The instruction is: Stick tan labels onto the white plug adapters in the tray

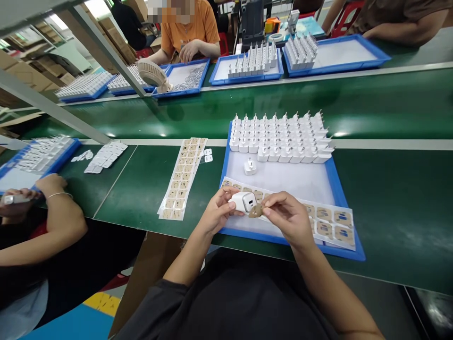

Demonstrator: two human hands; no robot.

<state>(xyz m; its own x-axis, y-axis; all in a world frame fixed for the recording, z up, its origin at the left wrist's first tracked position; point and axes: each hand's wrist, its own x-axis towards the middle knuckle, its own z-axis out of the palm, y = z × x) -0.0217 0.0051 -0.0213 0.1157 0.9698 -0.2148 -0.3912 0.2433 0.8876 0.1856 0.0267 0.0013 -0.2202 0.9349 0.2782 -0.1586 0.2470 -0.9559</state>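
My left hand (220, 210) is closed around a white charger plug (244, 202), whose face with a dark port slot is turned to the right. Between the thumb and fingertips of my right hand (288, 218) is a small brown sticker (255, 211), close beside that face; whether they touch I cannot tell. Below and behind both hands, a sheet of brown stickers (323, 222) lies across the front of a blue-rimmed tray (339, 189). Rows of white chargers (279, 137) stand prongs up at the tray's back, and a single charger (249, 166) sits apart in front of them.
More sticker sheets (182, 182) lie on the green table, left of the tray, beside small white pieces (208, 155). A co-worker's arm (63, 217) is at far left. Trays of chargers (247, 66) and a beige fan (154, 74) stand across the belt (198, 118).
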